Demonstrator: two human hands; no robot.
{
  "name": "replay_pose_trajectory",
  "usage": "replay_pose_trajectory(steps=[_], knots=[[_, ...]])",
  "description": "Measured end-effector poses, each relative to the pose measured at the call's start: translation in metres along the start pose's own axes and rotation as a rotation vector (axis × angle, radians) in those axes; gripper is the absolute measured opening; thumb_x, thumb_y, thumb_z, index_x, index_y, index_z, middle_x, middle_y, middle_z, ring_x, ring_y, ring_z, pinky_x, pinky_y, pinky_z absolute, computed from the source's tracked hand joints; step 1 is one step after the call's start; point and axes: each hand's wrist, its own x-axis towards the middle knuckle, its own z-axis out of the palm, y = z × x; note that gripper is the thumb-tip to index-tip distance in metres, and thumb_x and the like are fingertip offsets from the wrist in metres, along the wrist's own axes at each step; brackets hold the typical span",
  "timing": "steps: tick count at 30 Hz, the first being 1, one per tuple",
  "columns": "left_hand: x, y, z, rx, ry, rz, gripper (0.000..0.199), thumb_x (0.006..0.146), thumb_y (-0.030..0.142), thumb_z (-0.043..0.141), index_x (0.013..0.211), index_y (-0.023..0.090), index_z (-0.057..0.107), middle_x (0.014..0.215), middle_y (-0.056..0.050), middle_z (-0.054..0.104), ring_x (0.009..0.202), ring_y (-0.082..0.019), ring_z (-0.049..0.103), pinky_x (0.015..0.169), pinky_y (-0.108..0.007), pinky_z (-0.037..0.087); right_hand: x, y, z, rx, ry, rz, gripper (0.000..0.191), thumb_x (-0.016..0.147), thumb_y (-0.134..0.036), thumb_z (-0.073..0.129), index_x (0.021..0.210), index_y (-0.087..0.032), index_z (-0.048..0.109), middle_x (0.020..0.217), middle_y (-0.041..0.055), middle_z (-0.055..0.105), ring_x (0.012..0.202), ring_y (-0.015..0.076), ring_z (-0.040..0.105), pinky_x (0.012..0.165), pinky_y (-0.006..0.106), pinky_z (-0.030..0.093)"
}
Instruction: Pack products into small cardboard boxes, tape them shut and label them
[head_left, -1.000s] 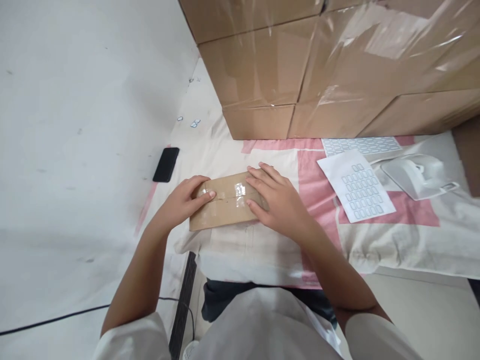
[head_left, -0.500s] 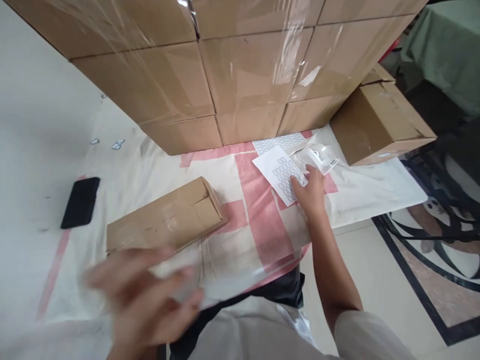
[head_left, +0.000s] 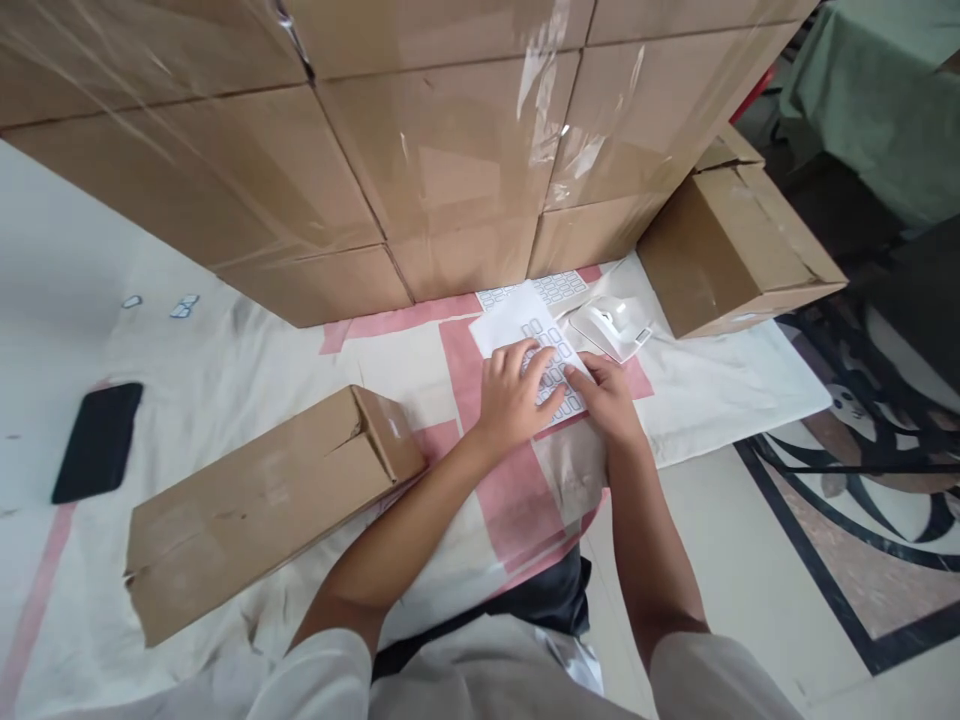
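A white sheet of labels [head_left: 499, 322], printed with rows of small outlined rounded rectangles, lies on the pink-and-white cloth. My left hand [head_left: 516, 398] rests over it with curved fingers spread apart, hiding part of the rows. At the sheet's right edge my right hand [head_left: 609, 398] pinches the paper, thumb on top. Partly under its far end is a second label sheet [head_left: 566, 287], close to the stacked cartons. Just beyond my right hand sits a white object in clear plastic [head_left: 615, 325]; its kind is unclear.
Taped cardboard cartons [head_left: 457, 150] form a wall at the back. One closed carton [head_left: 262, 490] lies at the left front, another box [head_left: 742, 240] at the right. A black phone [head_left: 97, 440] and small label pieces [head_left: 184, 306] lie on the left. The table edge runs close to my body.
My left hand has moved from above the near-left carton over to the label sheet. My right hand has closed on the sheet's edge. The view has shifted slightly right.
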Motion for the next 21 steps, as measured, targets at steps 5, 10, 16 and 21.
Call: replay_pose_trajectory(steps=[5, 10, 16, 21], knots=[[-0.0056, -0.0096, 0.0049, 0.016, -0.021, -0.043, 0.044, 0.094, 0.051, 0.066, 0.129, 0.023, 0.066, 0.127, -0.012, 0.069, 0.112, -0.03, 0.057, 0.088, -0.042, 0.041, -0.0027, -0.0079, 0.0048, 0.006, -0.209, -0.073, 0.032, 0.101, -0.043, 0.059, 0.079, -0.02, 0.063, 0.077, -0.0003, 0.055, 0.072, 0.0164, 0.05, 0.07, 0.031, 0.042], [-0.0071, -0.0102, 0.0044, -0.043, 0.039, -0.016, 0.028, 0.097, 0.038, 0.061, 0.118, 0.024, 0.074, 0.114, -0.008, 0.075, 0.104, -0.026, 0.061, 0.082, -0.041, 0.038, -0.0021, -0.0082, 0.0063, -0.071, -0.24, -0.203, 0.032, 0.105, -0.036, 0.055, 0.076, -0.022, 0.056, 0.076, 0.0001, 0.052, 0.073, 0.018, 0.05, 0.071, 0.034, 0.042], [-0.0071, -0.0073, 0.0019, -0.077, 0.01, -0.04, 0.027, 0.101, 0.035, 0.055, 0.112, 0.025, 0.078, 0.104, -0.006, 0.077, 0.095, -0.022, 0.062, 0.081, -0.041, 0.037, -0.0021, -0.0041, 0.007, -0.192, -0.199, -0.277, 0.026, 0.105, -0.031, 0.05, 0.083, -0.023, 0.061, 0.08, 0.0022, 0.056, 0.077, 0.0199, 0.053, 0.073, 0.037, 0.045], [-0.0075, -0.0075, 0.0024, -0.123, 0.068, -0.034, 0.023, 0.1, 0.03, 0.058, 0.106, 0.024, 0.079, 0.101, -0.005, 0.077, 0.094, -0.021, 0.062, 0.08, -0.04, 0.037, -0.0014, -0.0047, 0.0088, -0.236, -0.19, -0.326, 0.025, 0.103, -0.026, 0.049, 0.08, -0.022, 0.059, 0.079, 0.0025, 0.056, 0.075, 0.0199, 0.053, 0.071, 0.037, 0.045]])
